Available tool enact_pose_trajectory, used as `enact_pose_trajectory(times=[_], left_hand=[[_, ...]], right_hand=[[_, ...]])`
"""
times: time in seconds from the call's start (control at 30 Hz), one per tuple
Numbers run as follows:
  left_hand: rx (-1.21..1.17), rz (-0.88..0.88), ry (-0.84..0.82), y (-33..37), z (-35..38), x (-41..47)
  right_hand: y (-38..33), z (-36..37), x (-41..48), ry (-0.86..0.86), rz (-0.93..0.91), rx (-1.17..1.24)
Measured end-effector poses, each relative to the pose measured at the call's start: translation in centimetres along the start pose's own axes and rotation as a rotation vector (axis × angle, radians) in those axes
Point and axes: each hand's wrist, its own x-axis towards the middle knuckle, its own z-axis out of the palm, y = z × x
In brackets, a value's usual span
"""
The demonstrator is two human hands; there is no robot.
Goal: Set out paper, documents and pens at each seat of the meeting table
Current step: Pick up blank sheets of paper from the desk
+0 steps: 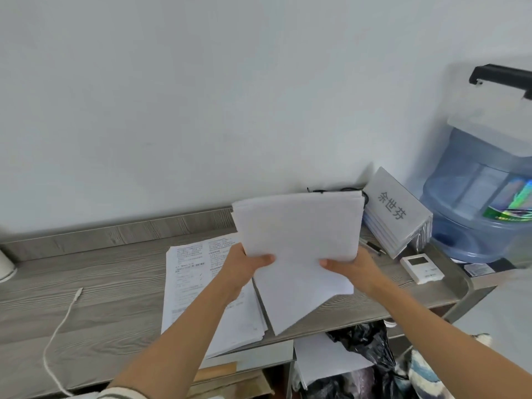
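Paper (299,226), a blank white sheaf, is held up over the desk (100,283) slightly toward 4 o'clock from the picture's centre, its top edge tilted toward the wall. The grey wood-grain desk runs from 9 o'clock to 3 o'clock. A blue water bottle (475,203) stands at 3 o'clock by the desk's end. Printed documents (195,283) lie flat at 7 o'clock of the sheaf. More blank sheets (302,306) lie at its 6 o'clock, one corner past the desk's near edge.

Both bare forearms reach in from 6 o'clock. The left hand (241,269) grips the sheaf's lower left corner and the right hand (357,272) its lower right. Each thumb (264,259) presses on the front face, clamping the paper; the other fingers are hidden behind it.

Clear name plates (394,208) lean at 2 o'clock of the sheaf. A white device (421,267) with a small screen, a pen (371,246) and a white cable (57,326) lie on the desk.
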Motion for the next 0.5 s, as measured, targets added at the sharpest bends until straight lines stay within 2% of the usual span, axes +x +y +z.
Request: enact_pose_trajectory(times=[0.13, 0.27, 0.4, 0.5], left_hand=[[0.113, -0.01, -0.026, -1.1, 1.2, -0.3], [0.172, 0.037, 0.053, -0.3, 1.5, -1.5], [0.06, 0.067, 0.122, 2.1, -0.6, -4.6], [-0.111, -0.025, 0.105, 2.4, -3.2, -8.2]], right_hand=[[0.9, -0.2, 0.4, -0.012, 0.05, -0.027], [0.2, 0.3, 0.0, 0.025, 0.026, -0.076], [-2.9, 2.1, -1.9, 0.039, -0.076, -0.134], [-4.1, 4.4, -4.3, -0.04, -0.059, -0.127]])
